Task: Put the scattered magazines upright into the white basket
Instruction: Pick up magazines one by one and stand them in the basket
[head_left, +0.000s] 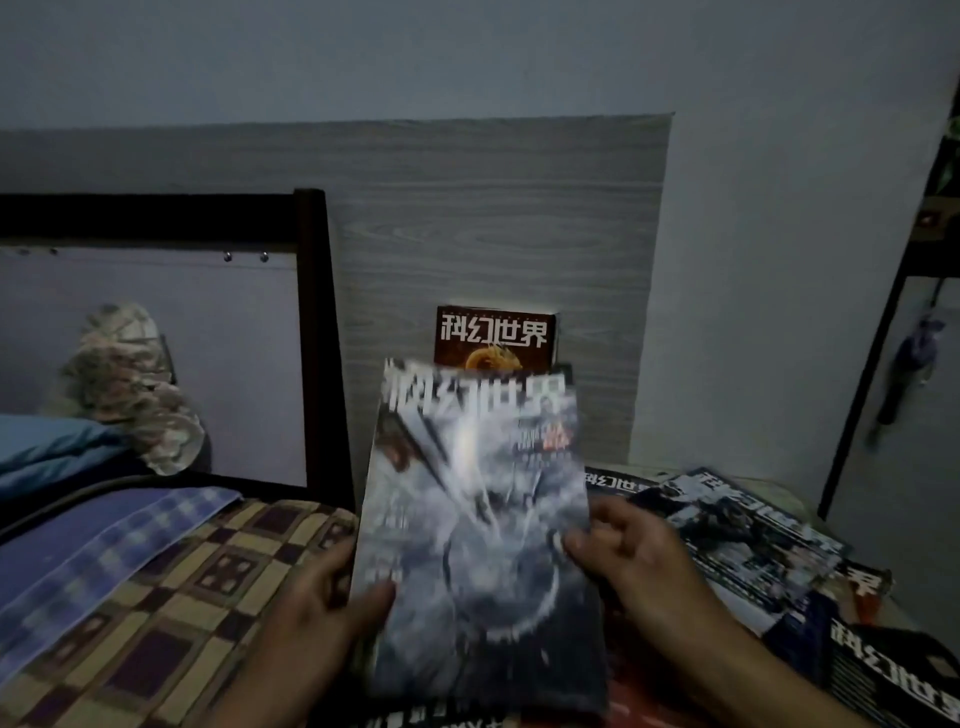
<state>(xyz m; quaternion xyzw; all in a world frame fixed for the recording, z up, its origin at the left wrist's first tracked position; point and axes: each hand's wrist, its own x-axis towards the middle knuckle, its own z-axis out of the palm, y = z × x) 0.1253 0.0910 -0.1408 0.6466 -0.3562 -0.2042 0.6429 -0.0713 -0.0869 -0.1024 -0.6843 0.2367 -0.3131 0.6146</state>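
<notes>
A grey-covered magazine is held up in front of me, blurred. My left hand grips its left edge, thumb on the cover. My right hand holds its right edge. Behind it a dark red magazine stands upright against the wood-grain wall panel. The held magazine hides what that one stands in, and no white basket is visible. Several more magazines lie scattered flat at the right, one dark one at the lower right.
A bed with a checked blanket and blue striped cloth is at the left, ending in a dark frame. A camouflage garment lies on it. A dark metal post stands at the right.
</notes>
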